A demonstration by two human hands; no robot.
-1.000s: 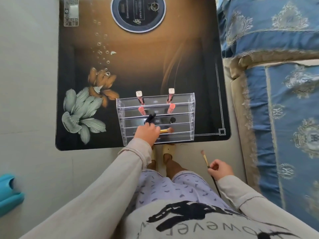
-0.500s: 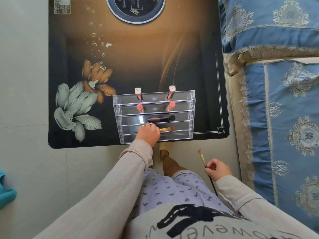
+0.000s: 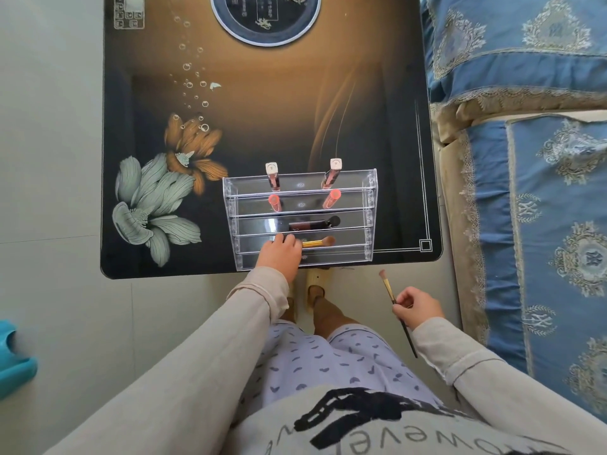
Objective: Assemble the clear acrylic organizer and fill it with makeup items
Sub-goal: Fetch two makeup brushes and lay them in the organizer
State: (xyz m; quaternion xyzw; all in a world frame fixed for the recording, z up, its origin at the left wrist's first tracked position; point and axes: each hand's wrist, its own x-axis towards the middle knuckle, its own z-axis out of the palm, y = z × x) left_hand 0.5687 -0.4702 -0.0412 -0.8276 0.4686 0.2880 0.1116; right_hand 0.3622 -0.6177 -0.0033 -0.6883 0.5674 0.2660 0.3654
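Observation:
A clear acrylic organizer (image 3: 369,205) with stepped rows stands at the near edge of the dark table (image 3: 295,110). Two pink lip gloss tubes (image 3: 272,175) stand in its back row and two coral-capped tubes (image 3: 331,198) in the second. A dark tube (image 3: 312,224) lies in the third row, and a gold-handled brush (image 3: 317,242) lies in the fourth. My left hand (image 3: 281,254) rests on the front rows, fingers loosely curled beside the brush handle, holding nothing. My right hand (image 3: 417,307) is off the table, near my lap, shut on a thin makeup brush (image 3: 387,287) with its bristles pointing up.
The glass tabletop has printed flowers and a round black disc (image 3: 264,14) at its far edge. A bed with a blue patterned cover (image 3: 542,159) runs close along the right. A teal object (image 3: 13,362) sits on the tiled floor at the left. My feet are under the table's near edge.
My left hand laid the dark tube flat in the third row, let it go and drew back to the front rows. My right hand stayed put with its brush.

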